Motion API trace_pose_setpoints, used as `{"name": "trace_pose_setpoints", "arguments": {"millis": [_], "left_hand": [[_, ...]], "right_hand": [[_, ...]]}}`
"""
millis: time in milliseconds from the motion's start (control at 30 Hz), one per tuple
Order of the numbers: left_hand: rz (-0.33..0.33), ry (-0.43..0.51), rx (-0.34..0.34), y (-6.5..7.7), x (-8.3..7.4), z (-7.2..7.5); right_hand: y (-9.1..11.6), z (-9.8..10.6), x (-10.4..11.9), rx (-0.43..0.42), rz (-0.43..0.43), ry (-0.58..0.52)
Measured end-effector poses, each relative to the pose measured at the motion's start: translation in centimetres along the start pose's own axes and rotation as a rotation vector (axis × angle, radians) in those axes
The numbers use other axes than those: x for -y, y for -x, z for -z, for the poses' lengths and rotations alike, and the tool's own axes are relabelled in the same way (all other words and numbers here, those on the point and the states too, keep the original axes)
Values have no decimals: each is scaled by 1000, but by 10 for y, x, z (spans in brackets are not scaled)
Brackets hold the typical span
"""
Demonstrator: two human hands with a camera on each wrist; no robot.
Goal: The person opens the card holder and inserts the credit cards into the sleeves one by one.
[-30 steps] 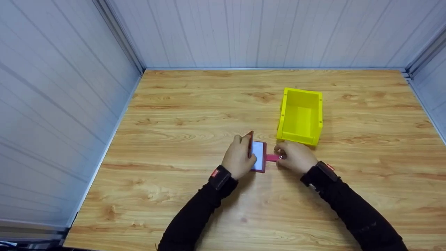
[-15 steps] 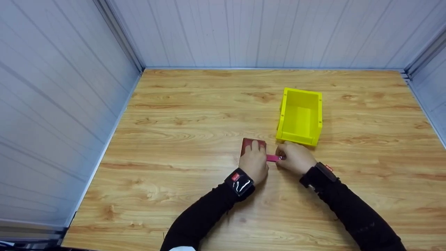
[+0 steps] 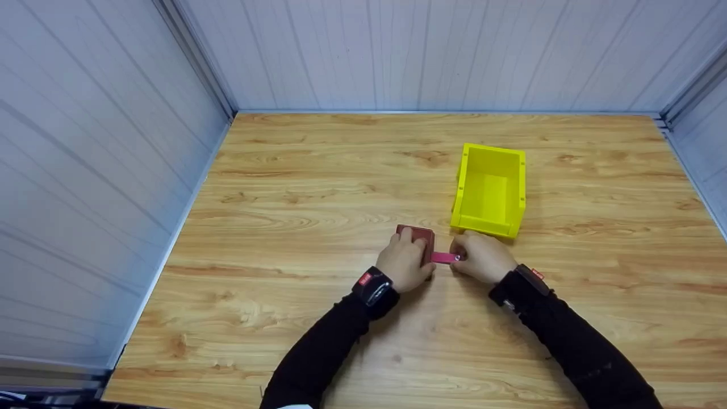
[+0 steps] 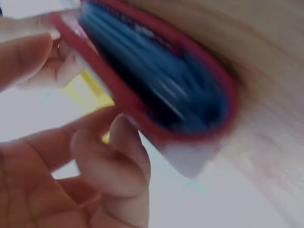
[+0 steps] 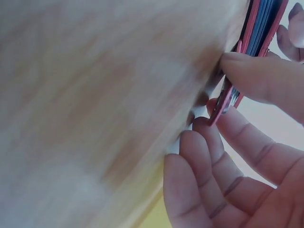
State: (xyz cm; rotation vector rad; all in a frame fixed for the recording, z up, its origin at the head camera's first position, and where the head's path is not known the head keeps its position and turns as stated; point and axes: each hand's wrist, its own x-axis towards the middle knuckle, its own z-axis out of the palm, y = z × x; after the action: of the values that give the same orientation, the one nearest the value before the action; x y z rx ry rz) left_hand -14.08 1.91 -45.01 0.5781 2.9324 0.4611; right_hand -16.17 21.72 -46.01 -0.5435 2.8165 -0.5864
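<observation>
A dark red card holder (image 3: pixel 417 233) lies closed on the wooden table. The left wrist view shows a stack of clear sleeves (image 4: pixel 161 76) between its covers. My left hand (image 3: pixel 402 264) rests on the top cover, fingers bent and fingertips touching it. Its thumb stands apart near the strap side. From the holder's right edge runs a pink-red strap (image 3: pixel 443 257) with a metal snap (image 3: pixel 457 258) near its end. My right hand (image 3: pixel 485 257) pinches that strap end between thumb and fingers. In the right wrist view the thumb (image 5: pixel 256 71) lies along the strap.
A yellow open-topped bin (image 3: pixel 488 224) stands just beyond my right hand, its low front toward me. White panel walls (image 3: pixel 352 51) close off the back and sides of the table (image 3: pixel 284 170).
My left hand has folded the raised cover down over the white inside, moved right across it, then drawn slightly back left. My right hand stays at the strap.
</observation>
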Motion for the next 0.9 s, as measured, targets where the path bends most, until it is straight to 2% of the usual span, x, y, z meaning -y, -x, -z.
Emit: {"name": "trace_pose_setpoints", "arguments": {"millis": [233, 433, 700, 900], "left_hand": [[-19, 115, 30, 5, 24, 10], [-24, 198, 57, 6, 31, 9], [-30, 186, 44, 7, 32, 8], [-24, 163, 38, 6, 32, 7]], "right_hand": [[2, 3, 1, 1, -19, -27], [1, 5, 2, -8, -38, -43], [-4, 9, 12, -26, -22, -68], [-12, 8, 22, -41, 23, -88]]}}
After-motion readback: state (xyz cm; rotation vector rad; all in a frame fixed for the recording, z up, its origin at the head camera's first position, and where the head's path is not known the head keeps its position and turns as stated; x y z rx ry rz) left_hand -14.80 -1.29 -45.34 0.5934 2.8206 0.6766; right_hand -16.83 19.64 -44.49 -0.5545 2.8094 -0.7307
